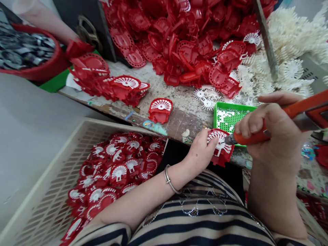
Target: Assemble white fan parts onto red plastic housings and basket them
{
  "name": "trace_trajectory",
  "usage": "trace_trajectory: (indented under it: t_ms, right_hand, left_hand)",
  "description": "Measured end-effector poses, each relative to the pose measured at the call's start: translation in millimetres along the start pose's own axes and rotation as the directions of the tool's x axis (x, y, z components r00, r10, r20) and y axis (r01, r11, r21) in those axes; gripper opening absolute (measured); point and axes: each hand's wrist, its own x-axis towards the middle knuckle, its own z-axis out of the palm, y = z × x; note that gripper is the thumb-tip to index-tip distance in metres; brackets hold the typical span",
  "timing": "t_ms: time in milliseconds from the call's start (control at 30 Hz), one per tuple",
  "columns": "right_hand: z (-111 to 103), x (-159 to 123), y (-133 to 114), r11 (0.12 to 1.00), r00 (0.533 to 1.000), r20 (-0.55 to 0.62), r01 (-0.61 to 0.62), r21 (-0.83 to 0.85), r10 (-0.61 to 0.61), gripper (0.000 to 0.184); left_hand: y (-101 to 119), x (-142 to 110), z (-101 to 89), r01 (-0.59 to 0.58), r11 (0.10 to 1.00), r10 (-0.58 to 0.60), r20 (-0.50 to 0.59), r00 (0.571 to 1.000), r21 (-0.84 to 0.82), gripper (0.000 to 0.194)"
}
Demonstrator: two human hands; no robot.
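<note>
Closed on the side of a red plastic piece (pixel 221 160) is my left hand (pixel 202 150), at the bench's front edge. A white fan-shaped insert (pixel 223 147) lies on that piece. My right hand (pixel 271 133) wraps round an orange electric screwdriver (pixel 252 137), whose grey tip meets the insert near its middle. Just behind, partly covered by my right hand, a green tray (pixel 216 114) holds many tiny shiny bits. Another red piece with a white fan (pixel 160 110) rests on the bench to the left.
Red parts (pixel 184 51) are heaped at the back, with white fan inserts (pixel 289 68) piled at right. A metal bar (pixel 266 41) slants down among them. Stacked red pieces (pixel 125 87) stand left. Below, a pale crate (pixel 51 177) holds red-and-white pieces. A red tub (pixel 60 56) sits far left.
</note>
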Motion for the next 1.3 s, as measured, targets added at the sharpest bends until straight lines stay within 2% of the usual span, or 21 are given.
trace_trajectory:
  t_ms: [267, 500, 1133, 1300]
  right_hand:
    - [1.9, 0.9, 1.6, 0.999, 1.0, 0.001, 0.031, -0.015, -0.031, 0.009]
    - [0.8, -1.6, -2.5, 1.0, 1.0, 0.003, -0.009, -0.025, 0.009, 0.013]
    - [2.3, -1.2, -4.2, 0.998, 0.999, -0.006, -0.033, -0.047, 0.033, 0.013]
    - [2.9, 0.3, -2.3, 1.0, 1.0, -0.016, -0.02, -0.007, 0.02, 0.014]
  left_hand:
    - [-0.3, -0.1, 0.5, -0.01, 1.0, 0.01, -0.003, 1.0, -0.006, 0.025]
    - [-0.5, 0.2, 0.9, 0.012, 1.0, -0.012, -0.005, 1.0, -0.009, 0.022]
    - [-0.1, -0.4, -0.4, -0.009, 1.0, 0.009, -0.003, 1.0, -0.002, 0.022]
    - [0.1, -1.3, -0.1, -0.006, 1.0, 0.005, -0.005, 1.0, -0.017, 0.02]
